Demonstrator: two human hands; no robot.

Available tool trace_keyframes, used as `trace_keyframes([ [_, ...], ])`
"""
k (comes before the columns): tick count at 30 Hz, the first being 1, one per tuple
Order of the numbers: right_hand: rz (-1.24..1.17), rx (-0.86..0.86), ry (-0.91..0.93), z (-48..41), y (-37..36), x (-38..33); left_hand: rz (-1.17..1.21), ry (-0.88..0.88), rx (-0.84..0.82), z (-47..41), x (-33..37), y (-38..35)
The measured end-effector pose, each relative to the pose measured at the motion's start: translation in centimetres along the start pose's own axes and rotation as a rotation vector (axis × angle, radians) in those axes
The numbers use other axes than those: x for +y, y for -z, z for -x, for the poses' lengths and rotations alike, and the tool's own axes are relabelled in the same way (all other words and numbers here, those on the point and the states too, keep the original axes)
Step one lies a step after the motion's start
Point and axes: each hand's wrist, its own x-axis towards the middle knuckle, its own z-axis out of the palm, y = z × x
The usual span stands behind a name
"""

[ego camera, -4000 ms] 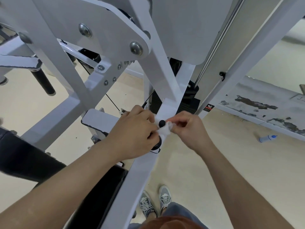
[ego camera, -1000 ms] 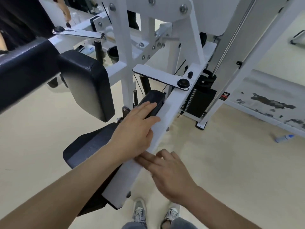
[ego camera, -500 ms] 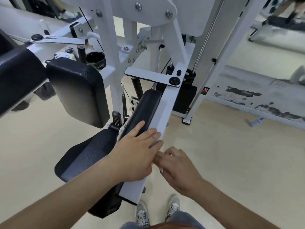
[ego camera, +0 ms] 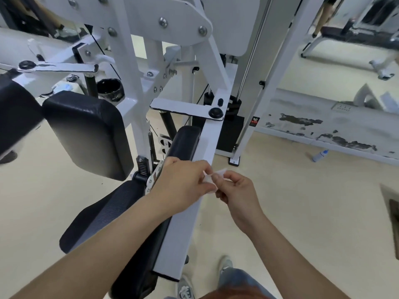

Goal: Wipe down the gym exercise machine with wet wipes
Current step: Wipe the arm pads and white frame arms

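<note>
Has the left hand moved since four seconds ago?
Yes. The left hand was at the black knob; now it pinches the wipe farther down the white beam.

White machine frame [ego camera: 207, 143], black pad [ego camera: 86, 130], white wipe [ego camera: 209, 180]; floor [ego camera: 302, 201] beige; bottle [ego camera: 319, 156] prob. white w/ blue cap.

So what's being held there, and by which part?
A small white wet wipe: the left hand pinches one edge, the right hand the opposite edge.
</note>
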Motion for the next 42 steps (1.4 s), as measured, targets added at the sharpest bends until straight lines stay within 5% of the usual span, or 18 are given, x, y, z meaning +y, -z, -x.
trace_keyframes([
  [3,-0.078,-0.027,0.011,-0.6,0.9,-1.4,0.379,0.143,0.044,-1.3,0.2,0.8],
  [9,0.055,-0.069,0.056,-3.5,3.7,-4.2,0.637,0.227,0.112,-4.4,1.5,1.0],
  [15,-0.252,-0.198,-0.118,-9.0,6.8,-6.9,1.012,0.312,0.054,-9.3,3.3,1.0],
  [20,0.226,-0.126,0.148,-14.0,9.1,-8.7,0.632,0.392,-0.066,-13.1,4.2,0.7],
  [25,0.149,-0.001,0.164,-19.6,9.6,-9.6,0.652,0.491,0.514,-17.5,3.8,0.2],
  [28,0.169,0.066,0.186,-22.8,8.3,-9.7,0.456,0.561,0.633,-20.5,2.6,0.1],
  [32,0.285,0.264,0.239,-28.1,6.6,-9.4,0.288,0.538,0.566,-24.4,2.0,-0.1],
  [38,0.661,0.01,0.228,-29.3,3.0,-6.3,0.254,0.57,0.442,-27.9,-0.9,-0.6],
  [42,0.741,0.103,0.229,-32.3,3.2,-6.4,0.297,0.606,0.377,-29.7,-2.7,-0.3],
])
